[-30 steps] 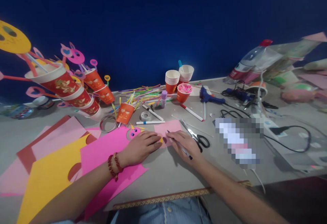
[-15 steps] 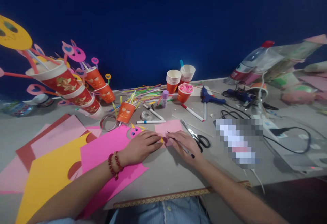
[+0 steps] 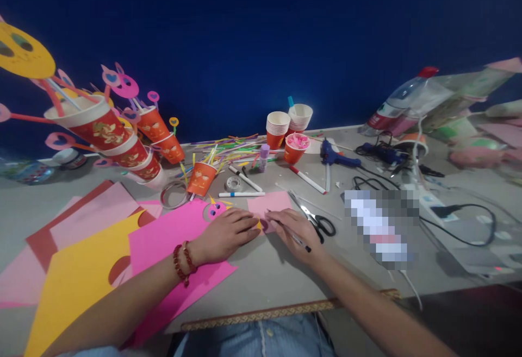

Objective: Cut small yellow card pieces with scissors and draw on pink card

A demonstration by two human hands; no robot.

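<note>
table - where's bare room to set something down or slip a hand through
Bare table shows along the near edge, between the magenta sheet and the right hand. Another patch lies right of the scissors. It is crowded at the back with straws and paper cups, and cables fill the right.

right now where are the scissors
The scissors lie open on the table, just right of the right hand and the pink paper, with their black handles toward the person.
</note>
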